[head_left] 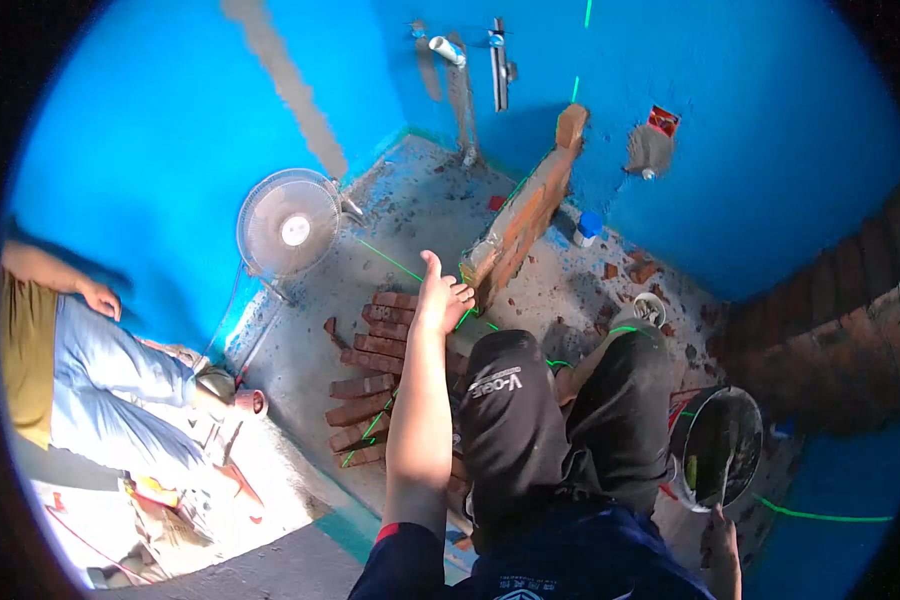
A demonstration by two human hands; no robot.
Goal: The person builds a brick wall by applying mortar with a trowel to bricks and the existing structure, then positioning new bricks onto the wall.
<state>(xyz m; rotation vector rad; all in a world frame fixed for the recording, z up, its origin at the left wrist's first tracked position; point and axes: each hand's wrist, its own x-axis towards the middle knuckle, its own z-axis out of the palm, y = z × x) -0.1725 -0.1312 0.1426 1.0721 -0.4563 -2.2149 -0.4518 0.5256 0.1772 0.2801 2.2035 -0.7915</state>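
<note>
My left hand [440, 298] is raised above a row of stacked red bricks [372, 350]. Its thumb points up, its fingers are apart and loosely bent, and it holds nothing. Just beyond it stands the near end of a low, narrow brick wall [526, 222]. At the lower right, my right hand [723, 535] is beside a dark bucket [677, 440], partly hidden by its own forearm. It seems closed on a thin pale tool [724, 482] that reaches into the bucket; the tool's kind is unclear.
A round fan [292, 228] stands by the left blue wall. Another person [110, 370] is at the left edge. A white container with a blue lid [588, 228] sits behind the low wall, near brick fragments [645, 270]. Green laser lines cross floor and walls.
</note>
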